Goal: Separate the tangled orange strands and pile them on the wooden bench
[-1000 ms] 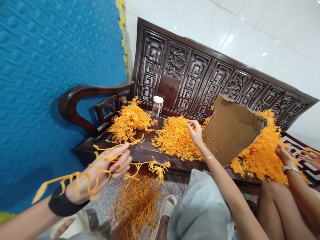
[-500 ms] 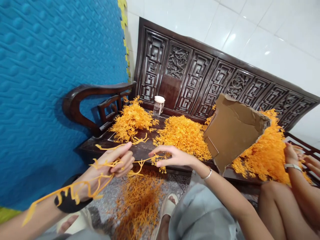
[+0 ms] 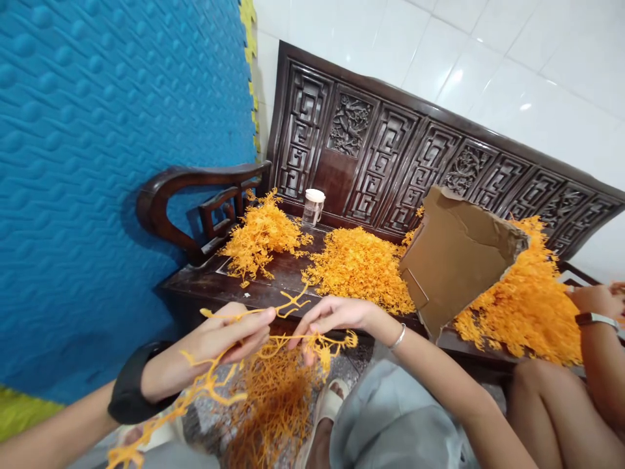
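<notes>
My left hand [image 3: 222, 342], a black band on its wrist, is closed on a long branching orange plastic sprig [image 3: 205, 384] that trails down past my forearm. My right hand [image 3: 336, 316], with a thin bracelet, pinches another part of the same orange sprig cluster [image 3: 327, 342] just right of the left fingers. Both hands hover in front of the dark wooden bench [image 3: 273, 290]. Heaps of orange pieces lie on the seat: a left pile [image 3: 261, 234], a middle pile [image 3: 359, 267] and a big right pile [image 3: 522, 306].
A torn cardboard sheet [image 3: 454, 257] leans between the middle and right piles. A clear jar with a white lid [image 3: 312, 207] stands at the seat's back. More orange sprigs [image 3: 273, 407] lie on the floor. Another person's arm with a watch [image 3: 593, 322] is at the right. Blue foam wall [image 3: 112, 143] at left.
My right hand came back from the middle pile to meet the left hand and now pinches the sprig. The view shifted slightly right. The other person's hand moved further right.
</notes>
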The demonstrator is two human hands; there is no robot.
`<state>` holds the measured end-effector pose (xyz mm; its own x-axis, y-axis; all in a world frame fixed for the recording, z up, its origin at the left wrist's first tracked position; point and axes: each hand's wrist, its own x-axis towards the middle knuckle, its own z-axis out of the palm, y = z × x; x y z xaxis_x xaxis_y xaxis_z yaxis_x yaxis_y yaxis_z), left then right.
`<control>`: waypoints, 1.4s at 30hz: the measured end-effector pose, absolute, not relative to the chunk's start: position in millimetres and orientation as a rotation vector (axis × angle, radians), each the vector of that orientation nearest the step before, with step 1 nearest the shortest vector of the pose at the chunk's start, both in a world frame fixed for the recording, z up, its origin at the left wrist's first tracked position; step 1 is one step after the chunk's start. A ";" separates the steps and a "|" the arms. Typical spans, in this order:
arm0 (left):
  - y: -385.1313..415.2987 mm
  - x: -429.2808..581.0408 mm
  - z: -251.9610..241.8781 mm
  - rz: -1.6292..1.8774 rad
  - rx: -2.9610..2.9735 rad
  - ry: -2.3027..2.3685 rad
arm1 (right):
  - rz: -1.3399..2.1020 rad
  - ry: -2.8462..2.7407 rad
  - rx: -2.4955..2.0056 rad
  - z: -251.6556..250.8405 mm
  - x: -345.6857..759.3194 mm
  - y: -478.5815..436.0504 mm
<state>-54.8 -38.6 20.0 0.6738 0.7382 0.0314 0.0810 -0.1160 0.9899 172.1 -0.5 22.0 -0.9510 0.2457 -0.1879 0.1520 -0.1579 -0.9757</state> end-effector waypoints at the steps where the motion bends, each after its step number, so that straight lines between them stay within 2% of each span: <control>1: -39.8 -54.5 21.8 0.626 1.644 0.702 | 2.303 -2.010 -0.478 22.7 171.3 -1.4; 8: -40.2 -53.8 20.0 0.599 1.820 0.747 | 1.932 -2.137 -0.698 9.6 172.0 4.2; 22: -38.6 -43.9 27.9 0.593 1.862 0.873 | 1.443 -1.728 -1.092 5.9 206.5 34.1; 34: -29.2 -44.1 14.9 0.575 1.869 0.835 | 0.433 -1.147 -1.360 -3.3 290.2 86.2; 42: -25.0 -39.8 9.5 0.539 1.881 0.815 | 0.167 -1.027 -1.432 -8.8 340.2 111.3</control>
<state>-39.8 -25.0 9.5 0.6767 0.7361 0.0153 0.3021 -0.2966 0.9059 340.2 111.3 -8.8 0.5857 0.6551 0.4773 0.4697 0.2056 -0.8586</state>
